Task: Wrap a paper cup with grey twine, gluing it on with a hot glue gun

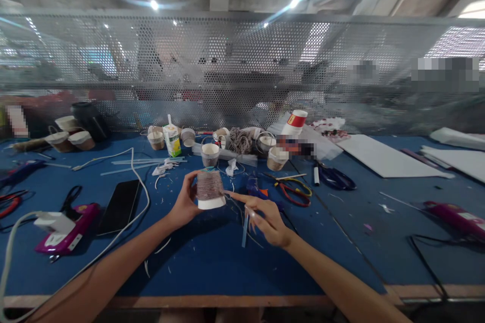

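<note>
My left hand [185,202] is closed around the left side of a paper cup [211,204], with cord [210,185] wound in rows over its wall. The cup's white rim faces down and toward me. On the other side, my right hand [270,219] stretches its index finger to the cord-covered wall. Its other fingers are loosely bent and apart; I see nothing clearly gripped in them. A thin strand trails near that fingertip. Beneath the right hand lies a translucent glue stick [245,232]. Behind it, partly hidden, is a blue glue gun [257,187].
Farther back stand a cord-wrapped cup [210,154], a drink carton [172,140] and a heap of cord [240,141]. Pliers [295,193] and scissors [337,176] lie rightward. A phone [120,206], white cable [142,181] and purple power strip [70,229] lie left.
</note>
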`<state>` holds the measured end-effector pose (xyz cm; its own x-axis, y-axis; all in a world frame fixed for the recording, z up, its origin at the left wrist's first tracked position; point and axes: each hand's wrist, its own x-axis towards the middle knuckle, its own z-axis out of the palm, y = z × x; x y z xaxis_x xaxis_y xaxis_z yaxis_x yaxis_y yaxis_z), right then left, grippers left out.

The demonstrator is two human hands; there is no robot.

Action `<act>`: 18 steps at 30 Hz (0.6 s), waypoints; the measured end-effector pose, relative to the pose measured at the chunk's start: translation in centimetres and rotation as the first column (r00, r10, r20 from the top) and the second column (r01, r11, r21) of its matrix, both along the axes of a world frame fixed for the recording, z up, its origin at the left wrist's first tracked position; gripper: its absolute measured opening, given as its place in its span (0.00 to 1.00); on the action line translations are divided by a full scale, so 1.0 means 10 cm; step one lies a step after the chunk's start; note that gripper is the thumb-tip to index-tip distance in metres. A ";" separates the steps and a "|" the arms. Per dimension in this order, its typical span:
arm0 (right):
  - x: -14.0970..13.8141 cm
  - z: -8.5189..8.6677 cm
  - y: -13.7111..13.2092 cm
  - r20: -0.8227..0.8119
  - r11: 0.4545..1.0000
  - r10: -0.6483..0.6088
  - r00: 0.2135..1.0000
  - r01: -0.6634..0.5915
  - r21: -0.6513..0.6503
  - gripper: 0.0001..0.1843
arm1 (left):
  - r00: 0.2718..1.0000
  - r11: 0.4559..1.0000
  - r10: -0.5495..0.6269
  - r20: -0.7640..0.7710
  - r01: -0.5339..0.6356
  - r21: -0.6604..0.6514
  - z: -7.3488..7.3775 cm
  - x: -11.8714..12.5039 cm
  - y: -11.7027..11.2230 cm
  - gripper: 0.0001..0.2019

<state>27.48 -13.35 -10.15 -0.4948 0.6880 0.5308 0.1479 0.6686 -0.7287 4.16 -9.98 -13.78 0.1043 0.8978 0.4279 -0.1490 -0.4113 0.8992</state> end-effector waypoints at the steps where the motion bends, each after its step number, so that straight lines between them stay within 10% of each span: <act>1: 0.01 0.01 0.00 0.067 0.997 -0.005 0.998 0.000 0.073 0.15 | 1.000 1.000 0.002 -0.001 -0.002 -0.002 0.00 0.00 0.00 0.43; 18: -0.02 0.10 0.00 0.339 0.881 -0.120 0.933 -0.058 0.470 0.13 | 1.000 1.000 -0.017 0.019 0.017 -0.003 -0.06 -0.04 0.06 0.43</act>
